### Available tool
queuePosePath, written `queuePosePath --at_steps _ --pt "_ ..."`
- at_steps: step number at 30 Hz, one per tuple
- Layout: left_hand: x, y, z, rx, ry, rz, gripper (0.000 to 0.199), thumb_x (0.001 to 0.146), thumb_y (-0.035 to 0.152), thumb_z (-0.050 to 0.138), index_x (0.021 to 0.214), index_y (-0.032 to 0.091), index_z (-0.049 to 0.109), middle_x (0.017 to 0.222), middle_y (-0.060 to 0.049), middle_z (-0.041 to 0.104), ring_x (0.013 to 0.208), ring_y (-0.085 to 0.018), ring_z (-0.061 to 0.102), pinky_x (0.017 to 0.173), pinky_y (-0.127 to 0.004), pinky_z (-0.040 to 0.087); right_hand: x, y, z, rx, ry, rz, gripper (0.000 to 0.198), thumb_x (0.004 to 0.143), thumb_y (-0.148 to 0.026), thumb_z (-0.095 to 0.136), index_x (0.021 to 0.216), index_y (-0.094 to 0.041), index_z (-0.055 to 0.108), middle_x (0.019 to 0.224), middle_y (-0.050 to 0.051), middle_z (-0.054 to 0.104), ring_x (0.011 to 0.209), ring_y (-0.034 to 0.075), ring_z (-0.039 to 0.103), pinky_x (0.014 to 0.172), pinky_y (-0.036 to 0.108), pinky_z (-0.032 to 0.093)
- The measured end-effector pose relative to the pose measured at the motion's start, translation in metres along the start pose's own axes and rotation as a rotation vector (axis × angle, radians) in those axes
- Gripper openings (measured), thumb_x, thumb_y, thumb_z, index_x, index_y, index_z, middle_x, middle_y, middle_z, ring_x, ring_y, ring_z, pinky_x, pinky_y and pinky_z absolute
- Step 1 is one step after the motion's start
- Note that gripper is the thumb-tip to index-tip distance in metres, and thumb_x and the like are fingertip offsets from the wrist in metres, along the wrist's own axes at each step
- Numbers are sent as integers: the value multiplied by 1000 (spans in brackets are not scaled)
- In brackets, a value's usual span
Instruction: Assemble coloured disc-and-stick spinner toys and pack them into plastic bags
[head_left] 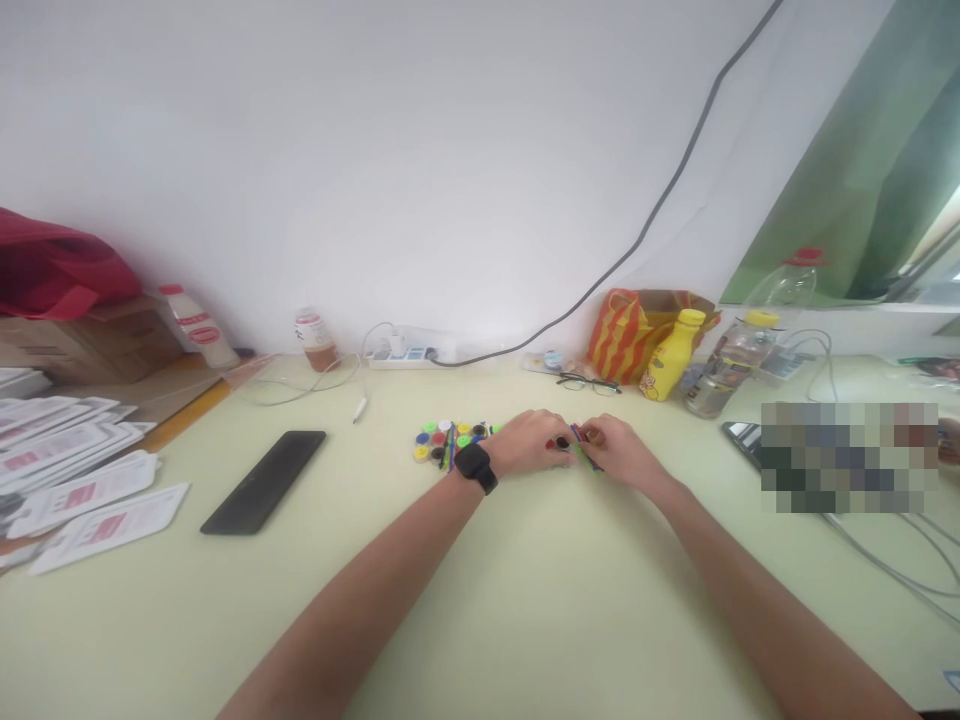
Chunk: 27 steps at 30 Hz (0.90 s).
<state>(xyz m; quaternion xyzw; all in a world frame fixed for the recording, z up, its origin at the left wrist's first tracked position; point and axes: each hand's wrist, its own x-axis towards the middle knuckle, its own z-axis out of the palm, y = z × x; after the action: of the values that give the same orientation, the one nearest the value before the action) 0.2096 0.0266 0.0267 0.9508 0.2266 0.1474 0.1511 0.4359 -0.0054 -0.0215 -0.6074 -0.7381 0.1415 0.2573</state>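
A cluster of small paint pots (422,453) with coloured lids sits on the table, left of my hands. Thin blue and green sticks (451,448) lie across it. My left hand (529,440), wearing a black watch (476,466), is curled palm down, its fingers closed around small pots. One black-lidded pot (562,443) shows beside its fingertips, with something red close by. Nearly meeting it, my right hand (619,450) pinches thin coloured sticks (587,450), blue, green and red. Their exact kind is too small to tell, and my fingers partly hide them.
A black phone (264,482) lies left, near white packets (112,522). Along the wall stand a power strip (409,358), glasses (589,383), a striped bag (622,335), a yellow bottle (673,358) and a clear bottle (724,370). Cables (892,570) run along the right side.
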Motion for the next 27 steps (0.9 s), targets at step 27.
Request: queuePosePath --at_steps 27 --pt "-128 -17 -96 57 373 -396 42 106 51 45 139 31 61 143 -3 62 137 -25 52 117 -41 42 -10 -23 22 158 59 -161 35 106 -36 40 125 -23 65 132 12 66 126 28 60 112 46 46"
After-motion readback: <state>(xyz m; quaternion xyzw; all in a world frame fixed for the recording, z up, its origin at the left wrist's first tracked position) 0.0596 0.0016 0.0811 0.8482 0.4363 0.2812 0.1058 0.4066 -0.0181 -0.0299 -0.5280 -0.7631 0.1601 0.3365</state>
